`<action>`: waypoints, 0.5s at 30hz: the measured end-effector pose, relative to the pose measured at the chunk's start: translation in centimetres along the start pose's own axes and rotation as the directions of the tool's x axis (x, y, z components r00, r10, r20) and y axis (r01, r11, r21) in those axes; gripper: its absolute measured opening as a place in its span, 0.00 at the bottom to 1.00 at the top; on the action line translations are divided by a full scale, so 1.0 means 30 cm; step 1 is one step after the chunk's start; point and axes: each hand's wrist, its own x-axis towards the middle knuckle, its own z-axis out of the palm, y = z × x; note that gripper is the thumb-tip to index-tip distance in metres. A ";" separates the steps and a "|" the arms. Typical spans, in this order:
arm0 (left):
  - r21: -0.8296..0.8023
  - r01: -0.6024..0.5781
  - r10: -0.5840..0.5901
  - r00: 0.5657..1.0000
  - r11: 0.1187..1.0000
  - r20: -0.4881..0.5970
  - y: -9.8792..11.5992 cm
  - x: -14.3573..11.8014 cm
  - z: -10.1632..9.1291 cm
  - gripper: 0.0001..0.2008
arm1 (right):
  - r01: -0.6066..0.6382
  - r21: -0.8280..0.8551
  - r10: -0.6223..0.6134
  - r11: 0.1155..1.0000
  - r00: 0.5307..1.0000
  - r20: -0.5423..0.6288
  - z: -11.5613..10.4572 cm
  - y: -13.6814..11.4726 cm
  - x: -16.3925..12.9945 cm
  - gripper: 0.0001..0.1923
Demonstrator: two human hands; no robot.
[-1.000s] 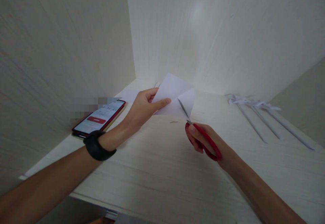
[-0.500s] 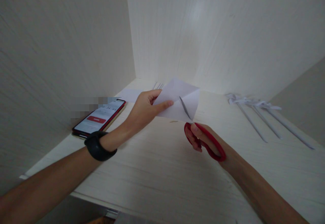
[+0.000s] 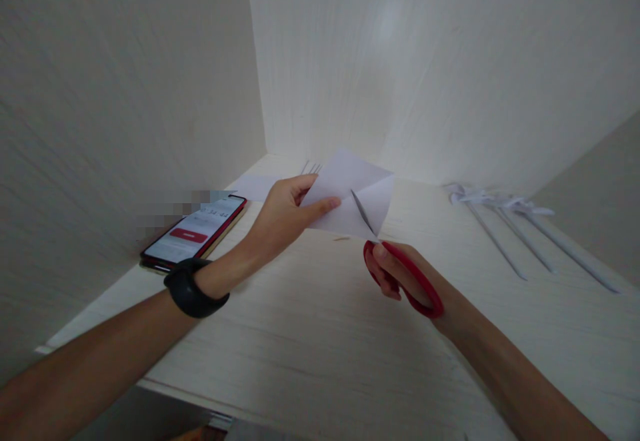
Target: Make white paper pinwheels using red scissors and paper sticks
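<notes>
A square sheet of white paper [image 3: 345, 178] with crease lines is pinched at its left side by my left hand [image 3: 295, 208], thumb on top and fingers behind. On that wrist sits a black watch band. My right hand [image 3: 397, 264] grips red-handled scissors [image 3: 423, 288], fingers through the loops. One scissor blade lies over the front of the paper, pointing up and left toward its middle; the other blade is hidden behind the sheet. Whether the blades are cutting at this instant I cannot tell.
At left a phone [image 3: 193, 234] with a lit timer screen lies against the side wall. Behind my left hand are another white sheet [image 3: 255, 186] and several thin sticks [image 3: 313, 168]. On the right rest several rolled paper sticks [image 3: 565, 248] with paper pieces [image 3: 480, 196] at their tops.
The scissors' blade and the paper have shifted very slightly. Both hands keep the same grip in nearly the same place.
</notes>
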 end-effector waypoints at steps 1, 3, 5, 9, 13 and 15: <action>0.001 -0.001 0.001 1.000 1.000 -0.001 0.001 0.000 0.000 0.14 | -0.002 -0.002 0.002 1.000 1.000 -0.004 0.000 -0.001 0.000 0.30; 0.003 -0.005 0.005 1.000 1.000 -0.003 0.000 0.000 -0.001 0.14 | -0.007 0.000 0.007 1.000 1.000 -0.005 0.001 0.000 0.002 0.30; -0.005 -0.010 0.010 1.000 1.000 0.002 -0.004 0.001 -0.001 0.15 | -0.016 0.005 0.016 1.000 1.000 -0.004 0.000 0.004 0.005 0.30; -0.026 -0.017 0.017 1.000 1.000 0.008 -0.011 0.004 -0.001 0.16 | -0.026 0.013 0.026 1.000 1.000 0.000 -0.001 0.014 0.011 0.30; -0.030 -0.025 0.025 1.000 0.999 0.002 -0.014 0.004 0.000 0.16 | -0.030 -0.002 0.030 1.000 0.999 -0.010 -0.002 0.019 0.017 0.29; -0.031 -0.024 0.024 1.000 0.999 0.007 -0.015 0.004 -0.001 0.16 | -0.037 -0.007 0.037 0.999 0.999 -0.009 -0.004 0.022 0.022 0.29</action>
